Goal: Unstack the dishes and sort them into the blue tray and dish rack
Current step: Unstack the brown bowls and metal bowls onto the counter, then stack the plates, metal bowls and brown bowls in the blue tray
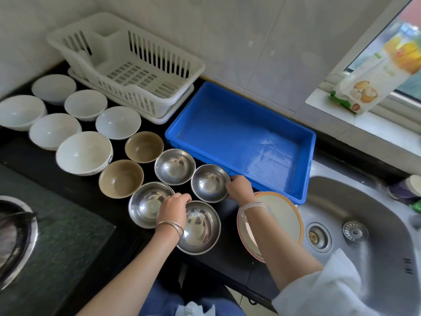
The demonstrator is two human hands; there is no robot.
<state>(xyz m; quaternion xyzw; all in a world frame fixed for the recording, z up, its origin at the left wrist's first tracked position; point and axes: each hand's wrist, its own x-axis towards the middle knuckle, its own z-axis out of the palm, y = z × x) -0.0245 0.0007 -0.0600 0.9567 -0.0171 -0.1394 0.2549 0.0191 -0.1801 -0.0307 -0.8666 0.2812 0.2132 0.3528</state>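
Note:
Several steel bowls stand on the black counter. My right hand grips the right rim of one steel bowl beside the blue tray. My left hand holds the far rim of the nearest steel bowl. Two more steel bowls sit to the left and behind. Two brown bowls and several white bowls lie further left. A stack of plates rests under my right forearm. The white dish rack stands at the back.
A steel sink with two drains lies at the right. A gas hob with a burner takes the left front. A carton leans on the window sill. Tiled wall runs behind the rack and tray.

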